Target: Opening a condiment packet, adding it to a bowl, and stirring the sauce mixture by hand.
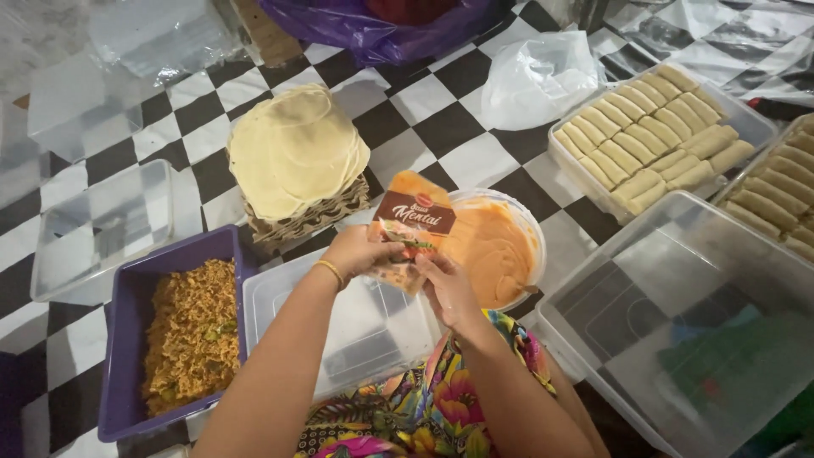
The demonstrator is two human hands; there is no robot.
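Observation:
Both my hands grip an orange and brown sauce pouch above the floor. My left hand holds its left lower side, a gold bangle on the wrist. My right hand pinches its lower right corner. Right behind the pouch stands a round clear bowl of orange sauce. A stack of thin round pale wrappers lies on a woven stand to the upper left.
A purple tub of shredded golden filling sits at left, next to a clear lid. Clear trays of rolled pastries are at right, an empty clear box nearer. Plastic bags and lids lie on the checkered floor.

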